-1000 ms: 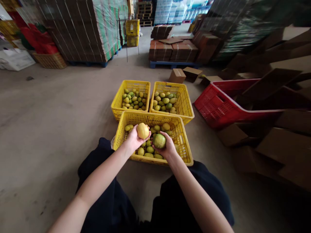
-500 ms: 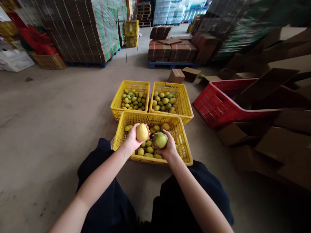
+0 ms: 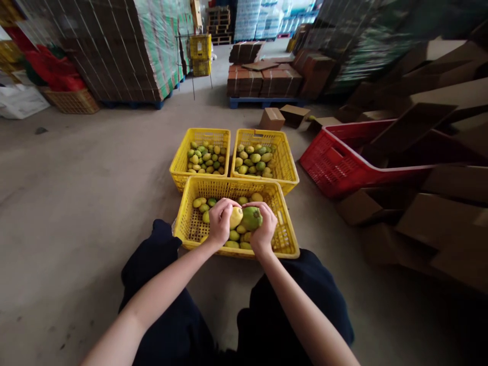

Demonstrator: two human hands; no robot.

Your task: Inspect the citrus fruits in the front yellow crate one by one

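Note:
My left hand (image 3: 221, 221) is closed around a yellow papaya (image 3: 236, 217), its fingers curled over the top. A green papaya (image 3: 251, 218), its stem end towards me, is gripped by my right hand (image 3: 264, 227). The two fruits are side by side, seemingly touching, and my fingertips nearly meet above them. Both hands are over the front yellow crate (image 3: 186, 223), where several green and yellow papayas (image 3: 234, 235) lie loose. My hands hide part of those fruits.
Behind the front crate stand a left yellow crate (image 3: 179, 165) and a right yellow crate (image 3: 287, 162), both holding similar fruit. A red crate (image 3: 331, 162) with cardboard is at right, among loose cartons (image 3: 362, 206). Farther back, flattened boxes (image 3: 263, 81) are stacked on a blue pallet (image 3: 251, 101).
My hands have come together and turned inwards, bringing the two papayas side by side. The green one now shows its stem end. More fruit at the crate's left is uncovered.

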